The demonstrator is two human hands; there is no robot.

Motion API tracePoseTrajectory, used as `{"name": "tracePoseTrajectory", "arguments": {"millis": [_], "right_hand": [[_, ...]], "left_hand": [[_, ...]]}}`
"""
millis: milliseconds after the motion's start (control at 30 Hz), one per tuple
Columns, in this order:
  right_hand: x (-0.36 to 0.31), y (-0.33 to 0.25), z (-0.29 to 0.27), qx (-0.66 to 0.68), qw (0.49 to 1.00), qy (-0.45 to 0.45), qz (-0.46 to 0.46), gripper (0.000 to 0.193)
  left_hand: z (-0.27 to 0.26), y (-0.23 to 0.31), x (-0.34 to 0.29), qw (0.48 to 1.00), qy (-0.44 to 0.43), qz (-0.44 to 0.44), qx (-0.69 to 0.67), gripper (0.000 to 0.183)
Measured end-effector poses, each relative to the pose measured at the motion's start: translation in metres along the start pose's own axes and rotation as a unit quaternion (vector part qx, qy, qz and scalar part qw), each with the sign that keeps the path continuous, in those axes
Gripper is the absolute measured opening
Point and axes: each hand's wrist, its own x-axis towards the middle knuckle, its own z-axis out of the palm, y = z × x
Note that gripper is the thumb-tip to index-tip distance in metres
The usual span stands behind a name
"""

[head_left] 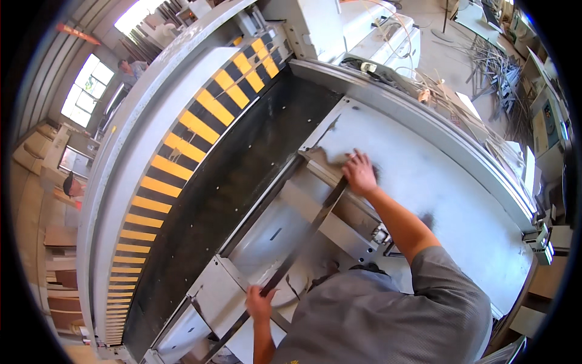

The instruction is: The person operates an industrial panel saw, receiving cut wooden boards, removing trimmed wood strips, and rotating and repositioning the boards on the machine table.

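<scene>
A long, narrow dark strip (290,262) runs slantwise in front of my body, over the open frame of a large machine, its middle smeared by motion. My left hand (259,305) grips it toward the lower end, thumb on one side and fingers on the other. Near the strip's upper end, my right hand (361,173) lies with fingers spread at the corner of a pale, smudged metal table (418,155). Whether the right palm touches the strip is hidden.
Beyond the strip stretches a black machine bed (233,173) under a beam with yellow-and-black stripes (188,136). A raised rail (424,115) edges the table. Thin scrap strips (500,73) lie heaped on the floor at far right. Two other people (74,185) are at far left.
</scene>
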Motion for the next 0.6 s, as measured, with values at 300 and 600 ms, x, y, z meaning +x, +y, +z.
{"name": "tracePoseTrajectory", "arguments": {"millis": [300,600], "right_hand": [[-0.143,-0.042,-0.032,0.193,0.945,-0.194,-0.180,0.028],[-0.257,-0.118,-0.079,0.536,0.809,-0.240,-0.011,0.038]], "left_hand": [[-0.345,0.170,0.017,0.883,0.005,0.141,0.447,0.042],[-0.376,0.447,0.068,0.601,0.245,0.638,0.415,0.048]]}}
